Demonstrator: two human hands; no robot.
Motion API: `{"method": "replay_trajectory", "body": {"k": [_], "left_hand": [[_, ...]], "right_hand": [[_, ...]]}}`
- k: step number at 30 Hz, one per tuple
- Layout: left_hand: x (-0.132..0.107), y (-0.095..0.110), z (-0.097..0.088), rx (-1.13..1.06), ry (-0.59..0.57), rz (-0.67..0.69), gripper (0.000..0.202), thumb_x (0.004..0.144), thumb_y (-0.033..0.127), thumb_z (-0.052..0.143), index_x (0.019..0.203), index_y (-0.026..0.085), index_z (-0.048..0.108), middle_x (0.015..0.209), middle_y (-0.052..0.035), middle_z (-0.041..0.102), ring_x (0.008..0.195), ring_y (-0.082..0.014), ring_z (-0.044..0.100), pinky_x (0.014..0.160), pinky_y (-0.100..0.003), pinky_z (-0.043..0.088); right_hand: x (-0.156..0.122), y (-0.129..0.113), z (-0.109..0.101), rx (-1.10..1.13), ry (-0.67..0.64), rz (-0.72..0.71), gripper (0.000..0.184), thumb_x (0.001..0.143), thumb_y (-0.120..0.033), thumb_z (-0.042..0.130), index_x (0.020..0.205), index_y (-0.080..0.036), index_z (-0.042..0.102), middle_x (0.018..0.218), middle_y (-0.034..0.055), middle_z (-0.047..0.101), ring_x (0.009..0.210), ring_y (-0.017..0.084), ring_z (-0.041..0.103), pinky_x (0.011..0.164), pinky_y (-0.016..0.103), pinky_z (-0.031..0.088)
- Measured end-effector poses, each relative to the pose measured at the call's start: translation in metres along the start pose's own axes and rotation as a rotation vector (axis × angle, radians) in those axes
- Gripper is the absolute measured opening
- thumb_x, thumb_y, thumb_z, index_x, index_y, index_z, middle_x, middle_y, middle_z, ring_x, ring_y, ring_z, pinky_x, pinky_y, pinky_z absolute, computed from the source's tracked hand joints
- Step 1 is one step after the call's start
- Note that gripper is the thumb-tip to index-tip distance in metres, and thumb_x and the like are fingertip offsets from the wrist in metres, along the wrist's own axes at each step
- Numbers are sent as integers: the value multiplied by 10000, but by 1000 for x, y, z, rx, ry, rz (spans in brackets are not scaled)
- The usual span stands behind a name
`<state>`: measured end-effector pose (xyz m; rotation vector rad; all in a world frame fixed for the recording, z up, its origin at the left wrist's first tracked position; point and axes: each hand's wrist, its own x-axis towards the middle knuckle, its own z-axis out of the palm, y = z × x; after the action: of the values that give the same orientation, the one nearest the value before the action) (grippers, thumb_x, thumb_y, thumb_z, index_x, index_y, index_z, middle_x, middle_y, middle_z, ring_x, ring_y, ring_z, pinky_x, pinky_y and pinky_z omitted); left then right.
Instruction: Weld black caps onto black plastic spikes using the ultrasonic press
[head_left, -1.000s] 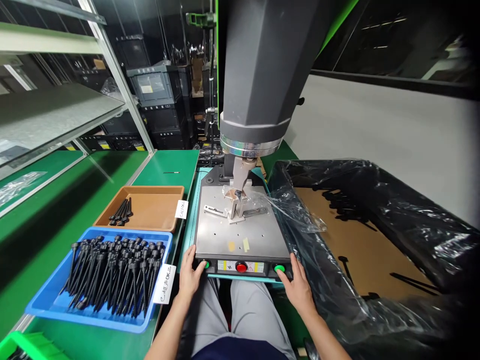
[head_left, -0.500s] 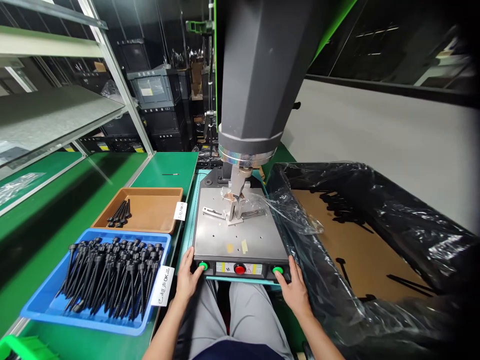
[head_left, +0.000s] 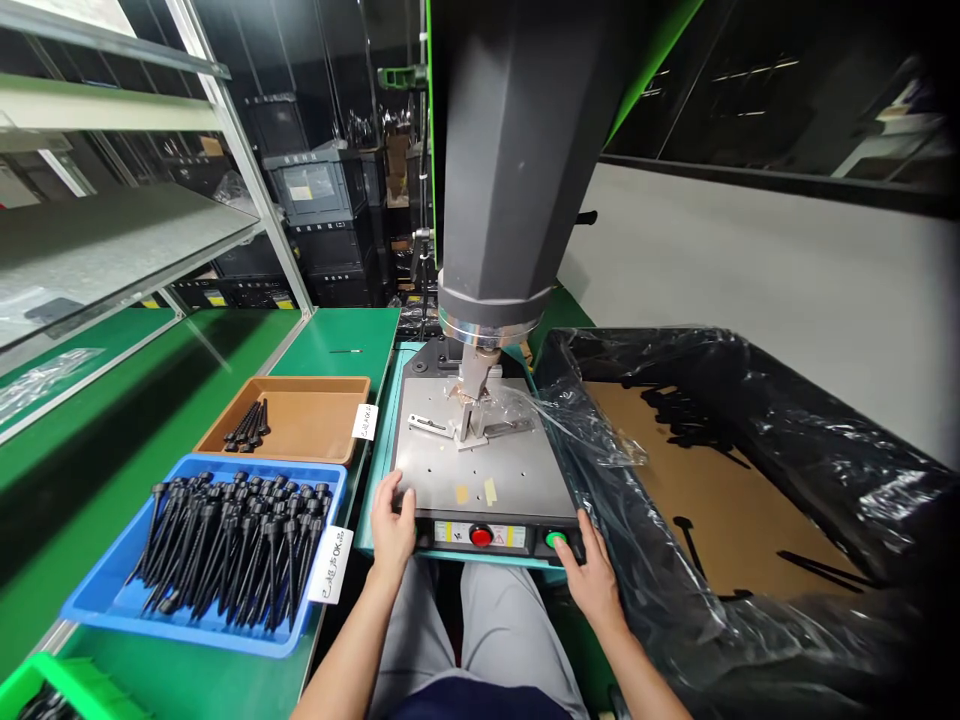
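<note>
My left hand hovers over the front left corner of the machine base, fingers apart and holding nothing; it hides the left green button. My right hand rests at the front right corner, its thumb on the green button and its fingers stretched along the side. Between the hands is a red button. A metal plate tops the base, with a small fixture in its middle. The tip of the grey machine head reaches down to the fixture, where any part is hard to make out.
At left, a blue tray holds many black ribbed stems with knobbed ends; a brown tray behind it holds several more. At right stands a box lined with black plastic, black pieces inside. A green bin sits at lower left.
My left hand has lifted off the left green button and moved up and right over the plate's corner. My right hand has stayed at its button.
</note>
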<state>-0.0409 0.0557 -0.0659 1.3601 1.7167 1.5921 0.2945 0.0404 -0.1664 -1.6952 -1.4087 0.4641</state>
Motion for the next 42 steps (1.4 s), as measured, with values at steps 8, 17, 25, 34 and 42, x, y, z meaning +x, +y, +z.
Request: {"method": "replay_trajectory", "body": {"k": [8,17,25,34,42], "left_hand": [[73,66,53,-276,-133,-35,284,852,355,602,1080,186,623,1127,-114,642,1046,-213,608,910,-377,486],[137,88,86,-248,-279,49,207,796,316,654,943,195,574,974,-52,640,834,-148,599,776,-282,454],[152,81,103,-366,-399,-13,162,736,299,650,800,169,576,683,16,593,604,-107,528,592,-230,415],[148,92,103,-548,-358,-120,250,678,299,719,833,154,587,675,2,611,610,-122,587,604,-261,467],[146,101,99,-642,-351,-151,329,650,335,764,864,152,594,688,-2,631,617,-126,615,616,-272,497]], "right_hand": [[14,-46,-15,83,292,-90,484,857,-565,534,1055,-145,670,1139,176,628,1084,301,596,1009,490,438],[55,-106,35,511,-198,77,540,776,-604,616,1088,-166,658,994,139,708,894,272,683,767,423,575],[125,-144,84,588,-208,73,653,804,-546,550,1300,-123,518,1018,134,682,775,211,661,704,386,561],[164,-177,86,418,-112,-213,684,868,-574,475,1423,-176,430,1428,145,474,1277,280,477,1075,460,360],[182,-216,80,366,-90,-308,397,837,-479,554,1090,-197,676,1221,121,630,1194,284,524,1052,469,366]]}}
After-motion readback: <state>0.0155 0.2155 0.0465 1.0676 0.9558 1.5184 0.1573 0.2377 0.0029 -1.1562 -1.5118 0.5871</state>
